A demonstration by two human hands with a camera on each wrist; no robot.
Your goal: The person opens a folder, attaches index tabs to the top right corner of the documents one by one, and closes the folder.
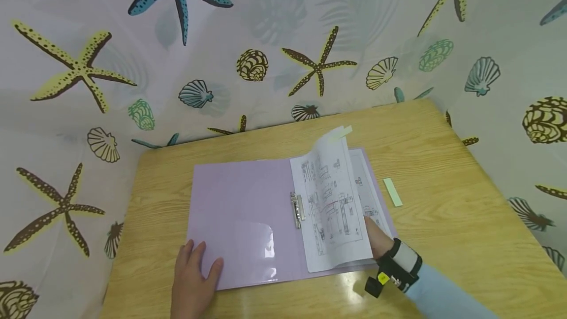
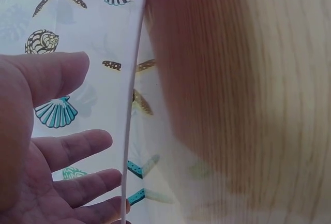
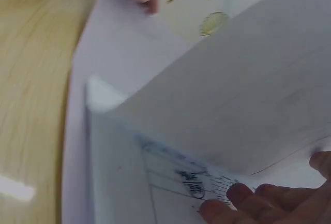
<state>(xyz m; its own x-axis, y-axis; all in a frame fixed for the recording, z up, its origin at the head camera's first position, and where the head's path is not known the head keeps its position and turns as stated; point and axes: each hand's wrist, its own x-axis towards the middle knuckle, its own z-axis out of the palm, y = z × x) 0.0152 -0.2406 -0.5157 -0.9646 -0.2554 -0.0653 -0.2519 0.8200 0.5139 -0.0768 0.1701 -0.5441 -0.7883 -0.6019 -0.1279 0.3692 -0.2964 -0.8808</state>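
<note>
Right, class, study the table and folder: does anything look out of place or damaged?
One pale green strip lies on the table, right of the purple folder. It looks stray because a similar strip juts from the top of the lifted page. I see no spill or damage.

I can read no words or numbers from here; the printed sheets (image 1: 330,210), right of centre in the head view, carry marks too small to make out.
</note>
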